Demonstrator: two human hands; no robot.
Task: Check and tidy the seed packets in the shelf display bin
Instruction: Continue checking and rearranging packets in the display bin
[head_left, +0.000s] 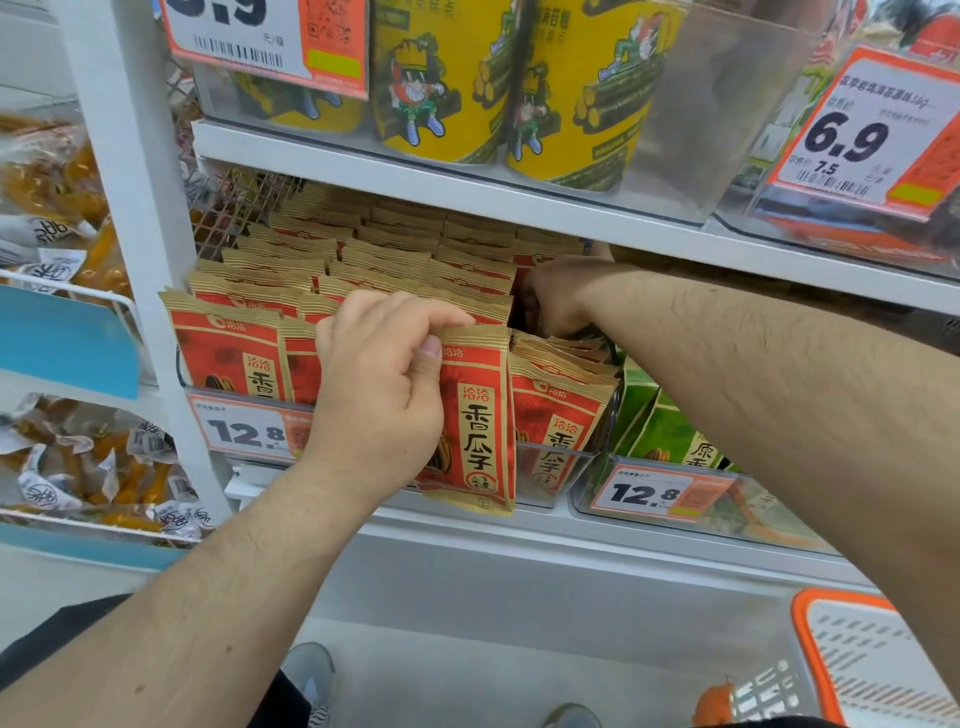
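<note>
From the head view, yellow tubs (441, 88) sit on the shelf above and green packets (660, 421) crowd the bin's right; your left hand (384, 384) pinches a red seed packet (475, 415) by its top edge, lifted before the clear bin (550, 467); your right hand (556, 301) curls down among the rear packets, its fingers hidden, so you cannot tell their grip.

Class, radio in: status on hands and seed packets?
Left hand pinching front red packet. Right hand reaching behind rows, grip hidden. Nothing blocking.
</note>
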